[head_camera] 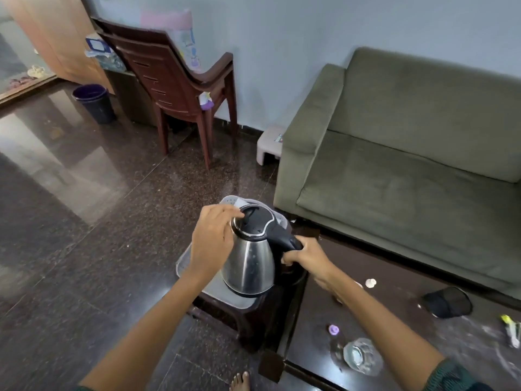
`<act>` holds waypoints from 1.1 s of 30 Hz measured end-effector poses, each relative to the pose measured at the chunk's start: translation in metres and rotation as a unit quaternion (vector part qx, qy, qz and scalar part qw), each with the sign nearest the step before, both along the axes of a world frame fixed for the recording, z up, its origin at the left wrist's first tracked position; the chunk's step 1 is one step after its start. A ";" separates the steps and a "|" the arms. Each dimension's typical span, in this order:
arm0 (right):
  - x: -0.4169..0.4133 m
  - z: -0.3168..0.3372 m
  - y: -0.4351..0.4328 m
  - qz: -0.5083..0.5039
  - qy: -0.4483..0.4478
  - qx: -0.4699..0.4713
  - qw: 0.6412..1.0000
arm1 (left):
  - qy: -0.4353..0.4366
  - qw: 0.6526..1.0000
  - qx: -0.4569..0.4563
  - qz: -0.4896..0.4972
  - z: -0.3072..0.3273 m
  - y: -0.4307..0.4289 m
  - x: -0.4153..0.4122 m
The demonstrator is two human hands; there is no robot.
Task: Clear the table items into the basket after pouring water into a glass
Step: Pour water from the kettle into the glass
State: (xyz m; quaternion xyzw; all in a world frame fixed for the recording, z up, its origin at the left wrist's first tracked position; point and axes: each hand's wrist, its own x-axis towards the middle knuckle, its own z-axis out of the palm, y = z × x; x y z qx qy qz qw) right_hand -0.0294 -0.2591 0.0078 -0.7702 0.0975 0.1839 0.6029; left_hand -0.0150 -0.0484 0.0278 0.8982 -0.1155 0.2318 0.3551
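Kettle [251, 258], steel-bodied with a black lid and handle, hung above the translucent plastic basket [184, 263] that sat on a small dark stool [253, 325] at about 9 o'clock from the table corner. The right hand [306, 256] was closed around the black handle and carried the weight. The left hand [214, 238] lay against the kettle's upper side near the spout, fingers curled lightly onto the lid rim, steadying it more than gripping it. The base appeared to be just clear of the basket floor, though contact could not be ruled out.

On the dark table [394, 320], at roughly 4 o'clock from the kettle, stood the clear glass [362, 355]; whether it held water was hard to tell through the blur. Judging by the kettle being lowered toward the basket, pouring seemed finished and clearing only begun. Left on the table were the glass, a small purple cap [334, 329] just at its 10 o'clock, a black mesh pouch [448, 301] near 2 o'clock, a pale crumpled scrap [370, 283] beyond, and a yellow-tipped pen [511, 330] at the far edge. Most of the job therefore looked undone.
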 end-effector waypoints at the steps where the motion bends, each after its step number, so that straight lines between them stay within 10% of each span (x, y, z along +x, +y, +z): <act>1: -0.010 0.013 -0.020 -0.005 -0.012 -0.005 1.000 | -0.020 1.000 -0.012 -0.001 0.009 -0.014 -0.004; 17: -0.152 0.034 -0.326 -0.104 -0.015 -0.196 0.975 | 0.246 0.963 -0.005 -0.111 -0.093 -0.259 -0.122; 33: -0.209 -0.079 -0.360 -0.031 0.076 -0.321 0.943 | 0.521 0.825 0.150 -0.159 -0.235 -0.316 -0.168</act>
